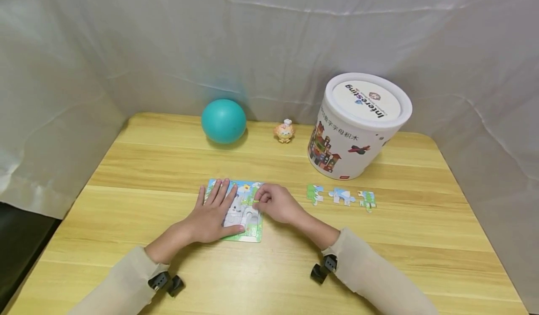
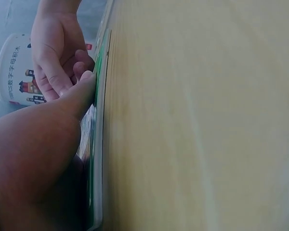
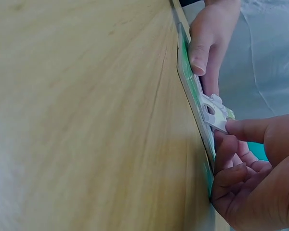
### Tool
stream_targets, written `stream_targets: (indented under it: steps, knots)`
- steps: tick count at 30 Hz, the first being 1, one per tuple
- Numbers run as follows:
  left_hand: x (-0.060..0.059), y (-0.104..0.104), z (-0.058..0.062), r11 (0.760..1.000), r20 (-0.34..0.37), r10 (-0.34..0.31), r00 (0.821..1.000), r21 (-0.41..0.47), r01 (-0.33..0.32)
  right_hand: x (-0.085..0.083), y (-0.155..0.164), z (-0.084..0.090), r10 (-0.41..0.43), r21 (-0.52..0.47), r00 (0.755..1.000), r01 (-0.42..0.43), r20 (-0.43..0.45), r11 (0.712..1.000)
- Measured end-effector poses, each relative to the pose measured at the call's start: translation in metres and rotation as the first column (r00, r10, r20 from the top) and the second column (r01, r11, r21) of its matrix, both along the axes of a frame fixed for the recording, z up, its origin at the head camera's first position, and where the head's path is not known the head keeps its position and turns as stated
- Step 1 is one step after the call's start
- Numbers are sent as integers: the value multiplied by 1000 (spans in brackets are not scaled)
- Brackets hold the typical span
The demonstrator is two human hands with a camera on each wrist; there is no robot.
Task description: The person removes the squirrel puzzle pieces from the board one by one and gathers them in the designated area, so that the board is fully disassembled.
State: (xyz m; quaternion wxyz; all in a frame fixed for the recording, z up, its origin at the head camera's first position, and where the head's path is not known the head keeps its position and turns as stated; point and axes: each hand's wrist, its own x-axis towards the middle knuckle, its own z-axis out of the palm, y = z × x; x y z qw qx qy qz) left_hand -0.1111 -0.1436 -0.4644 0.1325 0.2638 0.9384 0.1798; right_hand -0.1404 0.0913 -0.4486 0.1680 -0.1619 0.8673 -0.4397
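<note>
A small jigsaw board (image 1: 252, 233) with a partly built picture lies on the wooden table. My left hand (image 1: 212, 214) rests flat on its left half, fingers straight. My right hand (image 1: 273, 203) is at the board's right edge and pinches a white puzzle piece (image 3: 215, 109) between thumb and forefinger, tilted up off the board (image 3: 190, 91). In the right wrist view my left hand's thumb (image 3: 203, 45) presses the board's far end. The left wrist view shows the board's edge (image 2: 98, 144) side-on, with the right hand (image 2: 55, 48) beyond my left hand (image 2: 38, 159).
Three loose puzzle pieces (image 1: 342, 196) lie in a row to the right of the board. A white lidded bucket (image 1: 358, 125) stands behind them. A teal ball (image 1: 223, 120) and a small orange figurine (image 1: 284, 131) sit at the back. White cloth walls surround the table (image 1: 379, 268).
</note>
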Motion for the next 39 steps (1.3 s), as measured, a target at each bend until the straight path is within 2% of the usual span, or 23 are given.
stream_targets:
  steps: [10, 21, 28, 39]
  knots:
    - [0, 2, 5, 997, 27, 10, 1000, -72, -8, 0, 1, -2, -27, -46, 999, 29, 30, 999]
    - [0, 2, 7, 999, 38, 6, 999, -50, -4, -3, 9, 3, -69, -101, 992, 80, 101, 992]
    - [0, 2, 3, 999, 31, -2, 1000, -33, 3, -1, 35, 2, -67, -157, 987, 90, 146, 984]
    - [0, 2, 6, 999, 40, 5, 999, -48, -3, 6, 87, 6, -171, -114, 979, 184, 113, 976]
